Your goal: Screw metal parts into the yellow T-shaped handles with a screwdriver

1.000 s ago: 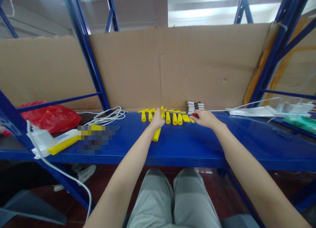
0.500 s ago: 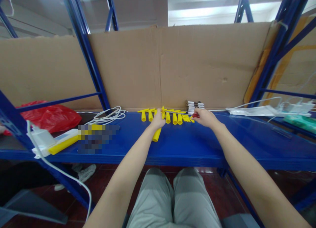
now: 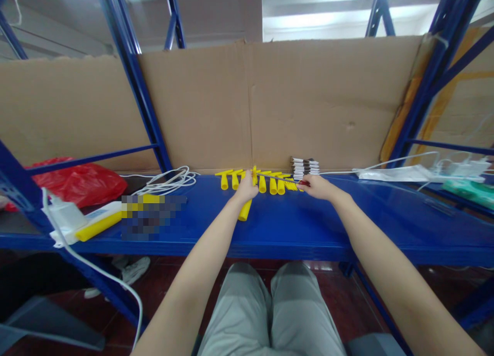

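At the blue counter (image 3: 293, 225), your left hand (image 3: 246, 188) is gripping a yellow T-shaped piece (image 3: 245, 210) at twelve o'clock; your right hand (image 3: 319, 187) is gripping a red-handled tool (image 3: 304, 183), its thin shaft (image 3: 275, 177) pointing to nine o'clock, toward that piece. More yellow parts (image 3: 274, 186) are lying in a row behind.

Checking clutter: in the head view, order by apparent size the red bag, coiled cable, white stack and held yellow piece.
Red bag
Coiled cable
White stack and yellow piece: unsure; left hand partly covers the latter.
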{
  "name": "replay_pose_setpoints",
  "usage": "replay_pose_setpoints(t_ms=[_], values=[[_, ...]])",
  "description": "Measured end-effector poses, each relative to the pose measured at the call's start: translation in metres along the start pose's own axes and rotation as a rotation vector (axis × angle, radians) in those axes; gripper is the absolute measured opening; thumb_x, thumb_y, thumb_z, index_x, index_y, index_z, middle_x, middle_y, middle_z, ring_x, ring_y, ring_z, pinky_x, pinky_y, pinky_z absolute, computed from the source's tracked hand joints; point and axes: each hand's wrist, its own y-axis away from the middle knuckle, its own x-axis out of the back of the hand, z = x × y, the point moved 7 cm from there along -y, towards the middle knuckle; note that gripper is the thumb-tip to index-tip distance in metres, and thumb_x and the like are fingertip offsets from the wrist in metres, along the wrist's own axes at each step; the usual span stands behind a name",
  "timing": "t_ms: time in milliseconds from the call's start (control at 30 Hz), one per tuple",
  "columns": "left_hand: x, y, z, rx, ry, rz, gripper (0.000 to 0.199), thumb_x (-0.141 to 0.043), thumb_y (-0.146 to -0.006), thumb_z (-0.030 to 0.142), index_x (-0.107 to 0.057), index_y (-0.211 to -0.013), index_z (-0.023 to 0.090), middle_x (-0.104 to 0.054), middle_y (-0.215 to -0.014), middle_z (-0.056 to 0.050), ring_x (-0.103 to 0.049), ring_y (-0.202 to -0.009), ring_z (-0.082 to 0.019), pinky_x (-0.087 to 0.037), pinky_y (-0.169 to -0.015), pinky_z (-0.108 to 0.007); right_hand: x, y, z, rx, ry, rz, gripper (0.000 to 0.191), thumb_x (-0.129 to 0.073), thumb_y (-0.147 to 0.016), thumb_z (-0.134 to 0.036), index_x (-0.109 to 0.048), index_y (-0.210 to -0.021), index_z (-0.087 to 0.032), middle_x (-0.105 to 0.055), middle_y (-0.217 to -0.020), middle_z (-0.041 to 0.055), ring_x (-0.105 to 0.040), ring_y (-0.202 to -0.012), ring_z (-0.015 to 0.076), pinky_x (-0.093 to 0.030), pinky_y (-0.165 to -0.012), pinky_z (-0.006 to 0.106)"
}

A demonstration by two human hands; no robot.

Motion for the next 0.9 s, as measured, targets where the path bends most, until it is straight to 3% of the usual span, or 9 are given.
replay_pose_setpoints(t_ms=[200, 333, 500, 733, 900], values=[[0.001, 0.001, 0.0, 0.022, 0.001, 0.017, 0.042, -0.058, -0.061, -0.003, -0.047, -0.094, 0.02, -0.063, -0.1, -0.008, -0.059, -0.106, -0.024, -0.045, -0.095, -0.039, 0.004, 0.003, -0.003, -0.014, 0.044, 0.072, 0.016, -0.061, -0.079, -0.035, -0.056, -0.078, -0.021, -0.067, -0.072, 0.005, -0.057, -0.062, 0.0171, -0.034, -0.053, 0.025], [0.003, 0.004, 0.002, 0.038, -0.021, 0.024, 0.041, -0.055, -0.06, -0.005, -0.045, -0.092, 0.02, -0.062, -0.1, -0.009, -0.059, -0.105, -0.025, -0.045, -0.095, -0.04, -0.001, 0.002, -0.002, -0.037, 0.012, 0.025, 0.018, -0.059, -0.082, -0.038, -0.058, -0.084, -0.02, -0.07, -0.081, 0.0077, -0.061, -0.068, 0.0183, -0.037, -0.055, 0.025], [0.006, 0.005, 0.003, 0.063, -0.041, 0.028, 0.042, -0.055, -0.059, -0.006, -0.044, -0.088, 0.022, -0.062, -0.094, -0.007, -0.06, -0.104, -0.027, -0.045, -0.095, -0.042, -0.008, -0.001, -0.003, 0.004, -0.059, -0.063, 0.027, -0.046, -0.089, -0.037, -0.06, -0.077, -0.018, -0.07, -0.079, 0.009, -0.061, -0.068, 0.0187, -0.039, -0.057, 0.026], [0.005, 0.005, 0.002, 0.063, -0.028, 0.018, 0.042, -0.056, -0.06, -0.005, -0.046, -0.092, 0.02, -0.063, -0.097, -0.008, -0.06, -0.105, -0.027, -0.045, -0.095, -0.042, 0.0, 0.003, -0.003, -0.068, 0.03, 0.013, 0.02, -0.061, -0.08, -0.038, -0.059, -0.076, -0.019, -0.068, -0.075, 0.0061, -0.059, -0.065, 0.0177, -0.036, -0.055, 0.025], [0.001, 0.005, 0.003, 0.045, -0.124, -0.027, 0.042, -0.053, -0.064, -0.002, -0.047, -0.1, 0.017, -0.064, -0.104, -0.011, -0.061, -0.103, -0.025, -0.047, -0.092, -0.04, -0.009, 0.002, 0.003, -0.071, -0.087, -0.052, 0.026, -0.063, -0.079, -0.042, -0.06, -0.086, -0.017, -0.069, -0.079, 0.0071, -0.06, -0.067, 0.018, -0.039, -0.057, 0.025]])
